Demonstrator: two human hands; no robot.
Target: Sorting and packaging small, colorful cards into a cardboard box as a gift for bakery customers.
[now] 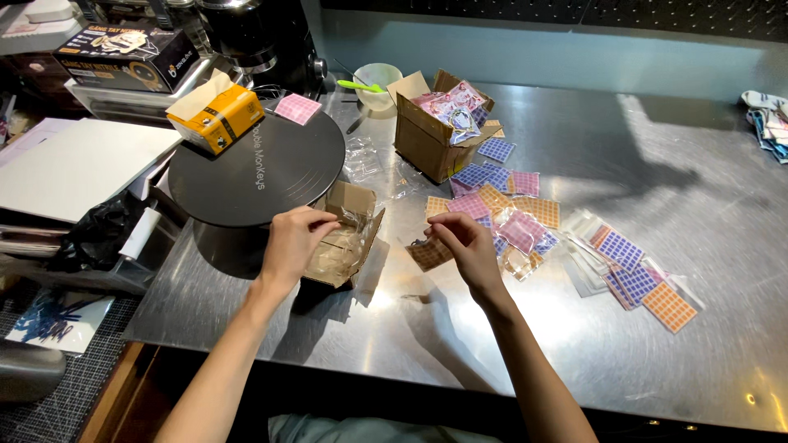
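Left hand [293,240]: centre of the frame, grip narrow, fingertips pinched on a clear plastic sleeve [355,220] at the mouth of a small open cardboard box [343,238].
Right hand [465,244]: just right of centre, grip pinched shut on a brown checked sticker sheet [428,253], held low over the surface [574,344].
Sticker sheets [501,205]: purple, pink and orange squares, strewn right of the hands; a second cluster [636,279] lies further right among clear sleeves.
Larger box [433,131]: upper centre, flaps open, packets inside.
Black round disc [256,168]: upper left, carrying a yellow tissue box [215,117] and a pink checked sheet [297,107].
Bowl [377,82]: top centre, green utensil resting across it.
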